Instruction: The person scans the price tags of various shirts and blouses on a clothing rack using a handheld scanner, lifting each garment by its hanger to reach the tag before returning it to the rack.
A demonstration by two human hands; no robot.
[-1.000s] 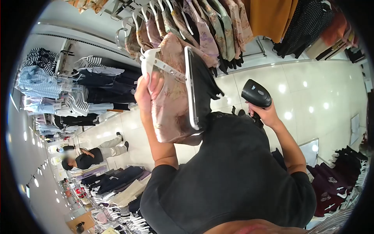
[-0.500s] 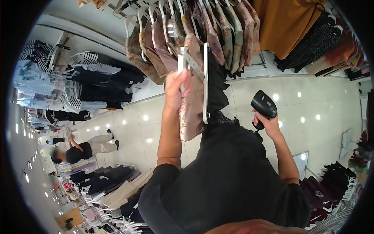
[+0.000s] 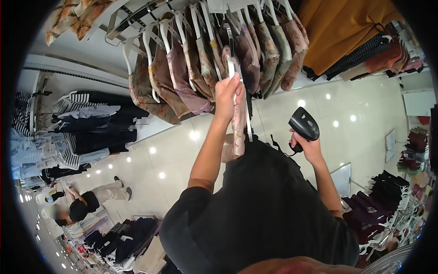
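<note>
My left hand is closed around a white clothes hanger, held up right in front of the rack. A pink floral garment hangs from it, seen nearly edge-on. Close behind, a row of floral garments hangs on white hangers, and the held hanger's hook overlaps them in this view. Out to the right, my right hand grips a black barcode scanner by its handle, its head tilted up and away from the garment.
A metal rail carries the floral row. Mustard garments hang at the upper right, striped and dark clothes at the left. Another person stands on the tiled floor at the left. Dark garments hang at the lower right.
My left hand has moved up and right toward the rack with the hanger, and the garment has turned from broadside to nearly edge-on. The scanner stays in my right hand, slightly shifted.
</note>
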